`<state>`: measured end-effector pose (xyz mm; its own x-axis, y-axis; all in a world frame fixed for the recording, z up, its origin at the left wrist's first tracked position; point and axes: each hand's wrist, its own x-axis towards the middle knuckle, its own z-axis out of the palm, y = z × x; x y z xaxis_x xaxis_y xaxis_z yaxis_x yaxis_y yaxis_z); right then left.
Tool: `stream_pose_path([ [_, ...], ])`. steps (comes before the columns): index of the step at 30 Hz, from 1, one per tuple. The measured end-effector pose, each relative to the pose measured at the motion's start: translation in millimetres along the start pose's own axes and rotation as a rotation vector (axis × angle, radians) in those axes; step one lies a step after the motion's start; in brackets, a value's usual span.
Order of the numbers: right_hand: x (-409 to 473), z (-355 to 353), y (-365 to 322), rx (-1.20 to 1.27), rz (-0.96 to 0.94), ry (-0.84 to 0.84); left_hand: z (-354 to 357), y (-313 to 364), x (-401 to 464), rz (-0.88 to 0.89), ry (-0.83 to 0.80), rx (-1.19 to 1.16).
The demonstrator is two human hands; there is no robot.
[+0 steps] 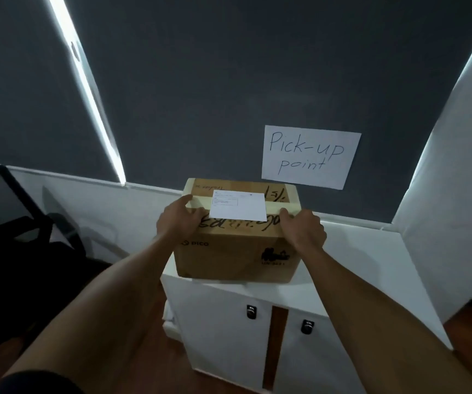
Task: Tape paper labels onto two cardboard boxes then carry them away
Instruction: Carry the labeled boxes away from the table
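- A cardboard box [236, 251] sits on top of a white cabinet [229, 322], close against the dark grey wall [229, 81]. Its front face shows a printed "PICO" mark, and there is black handwriting on its lid.
- A white paper label [239, 205] lies flat on the box lid, across a strip of pale tape [281, 206] that runs from side to side.
- The left hand [176, 220] has its grip on the box's upper left edge: thumb stretched along the tape on top, fingers curled onto the lid.
- The right hand [304, 230] has its grip on the upper right corner, fingers curled over the lid edge near the end of the tape.
- A sheet of paper hand-lettered "Pick-up point" [310, 156] is fixed to the wall just above and right of the box.
- The cabinet has two doors, each with a small black lock [251, 311].
- A black chair [15, 223] stands to the left, on a brown wooden floor [143, 365].
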<state>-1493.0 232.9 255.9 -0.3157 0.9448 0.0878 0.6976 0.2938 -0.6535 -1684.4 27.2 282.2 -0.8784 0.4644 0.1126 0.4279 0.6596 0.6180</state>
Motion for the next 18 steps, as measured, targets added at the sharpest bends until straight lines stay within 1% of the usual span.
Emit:
stream_pose_path([
  [7, 7.7, 40.5, -30.6, -0.021, 0.102, 0.04, 12.9, -38.6, 79.1, 0.09, -0.139, -0.021],
  [13, 14.5, 63.5, -42.6, 0.023, 0.089, -0.005, 27.2, -57.4, 121.0, 0.131, -0.209, -0.065],
  [18, 22.3, 77.7, -49.0, 0.063, 0.035, 0.011, 34.9, -61.9, 158.0, 0.195, -0.237, -0.049],
])
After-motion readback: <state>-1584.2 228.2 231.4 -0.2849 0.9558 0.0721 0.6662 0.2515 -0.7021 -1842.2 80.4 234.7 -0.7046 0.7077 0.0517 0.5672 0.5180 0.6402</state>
